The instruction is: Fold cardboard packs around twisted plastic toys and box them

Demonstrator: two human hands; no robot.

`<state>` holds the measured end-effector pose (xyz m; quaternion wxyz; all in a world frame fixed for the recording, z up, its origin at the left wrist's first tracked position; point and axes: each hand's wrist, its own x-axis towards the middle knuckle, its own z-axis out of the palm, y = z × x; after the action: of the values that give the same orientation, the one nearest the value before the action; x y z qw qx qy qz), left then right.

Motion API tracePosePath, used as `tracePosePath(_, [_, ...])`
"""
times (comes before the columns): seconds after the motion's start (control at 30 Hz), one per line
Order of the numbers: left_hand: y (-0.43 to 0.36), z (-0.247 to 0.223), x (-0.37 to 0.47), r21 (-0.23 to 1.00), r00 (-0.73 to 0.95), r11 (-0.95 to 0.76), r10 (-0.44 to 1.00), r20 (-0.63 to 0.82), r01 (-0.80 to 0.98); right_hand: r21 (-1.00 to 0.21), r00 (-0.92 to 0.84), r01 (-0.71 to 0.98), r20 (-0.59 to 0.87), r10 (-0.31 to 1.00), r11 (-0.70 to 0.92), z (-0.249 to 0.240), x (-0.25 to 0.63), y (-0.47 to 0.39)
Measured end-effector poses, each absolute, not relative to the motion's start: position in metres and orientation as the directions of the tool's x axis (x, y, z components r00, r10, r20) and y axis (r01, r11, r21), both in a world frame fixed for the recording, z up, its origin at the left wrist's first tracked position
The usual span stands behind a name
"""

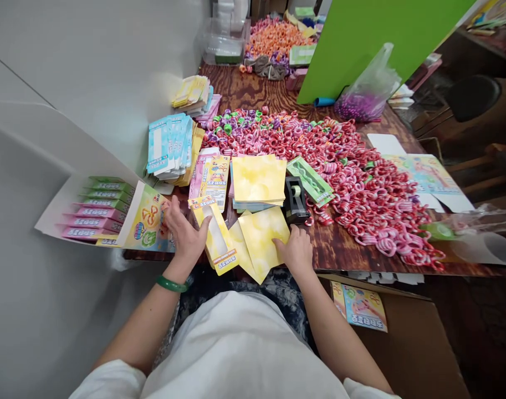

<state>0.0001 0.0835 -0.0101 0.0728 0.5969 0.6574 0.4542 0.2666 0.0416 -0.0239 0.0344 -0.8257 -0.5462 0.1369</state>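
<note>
Here my right hand (298, 252) has its thumb on the yellow card (263, 239), clamped or not I can't tell; leftward, my left hand (186, 230), fingers apart, touches the windowed box (215, 235). Card-handling seems underway, calling next for a sure pinch.

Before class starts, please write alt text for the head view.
A person's left hand touches a yellow windowed box while the right hand touches a yellow sheet near a table's edge. Beyond them are a yellow-topped card stack, a black tape dispenser and a wide heap of mostly red and pink rings.
</note>
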Motion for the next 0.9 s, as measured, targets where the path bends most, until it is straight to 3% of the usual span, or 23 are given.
tracePosePath(0.07, [0.072, -0.002, 0.011, 0.591, -0.16, -0.226, 0.834, 0.529, 0.774, -0.284, 0.386, 0.858, -0.193, 0.902, -0.428, -0.03, 0.269, 0.042])
tracePosePath(0.17, [0.049, -0.002, 0.037, 0.725, 0.039, -0.328, 0.922, 0.384, 0.606, -0.51, 0.403, 0.725, -0.232, 0.885, -0.463, -0.038, 0.277, 0.044])
tracePosePath(0.23, [0.035, -0.011, 0.057, 0.86, 0.131, -0.231, 0.973, 0.192, 0.455, -0.67, 0.39, 0.586, -0.26, 0.883, -0.456, -0.04, 0.283, 0.044])
tracePosePath(0.33, [0.025, -0.03, 0.08, 0.95, 0.07, -0.005, 0.997, -0.018, 0.312, -0.794, 0.349, 0.457, -0.255, 0.902, -0.401, -0.036, 0.293, 0.042])
tracePosePath(0.43, [0.029, -0.039, 0.091, 0.965, -0.06, 0.245, 0.969, -0.24, 0.097, -0.867, 0.301, 0.348, -0.256, 0.919, -0.356, -0.025, 0.298, 0.036])
tracePosePath(0.53, [0.037, -0.028, 0.097, 0.88, 0.044, 0.411, 0.91, -0.413, -0.238, -0.948, 0.28, 0.142, -0.239, 0.93, -0.286, -0.011, 0.297, 0.029])
tracePosePath(0.6, [0.038, -0.015, 0.102, 0.792, 0.156, 0.453, 0.89, -0.429, -0.41, -0.956, 0.322, 0.182, -0.165, 0.932, -0.232, -0.004, 0.292, 0.025])
tracePosePath(0.73, [0.035, 0.007, 0.111, 0.723, 0.163, 0.406, 0.909, -0.385, -0.559, -0.815, 0.32, 0.545, -0.014, 0.947, -0.196, 0.0, 0.278, 0.02])
tracePosePath(0.8, [0.033, 0.012, 0.112, 0.716, 0.155, 0.382, 0.919, -0.363, -0.585, -0.848, 0.27, 0.497, -0.053, 0.961, -0.186, -0.003, 0.271, 0.019])
tracePosePath(0.9, [0.032, 0.015, 0.112, 0.735, 0.177, 0.381, 0.922, -0.343, -0.561, -0.959, 0.128, 0.228, -0.143, 0.981, -0.169, -0.006, 0.263, 0.019])
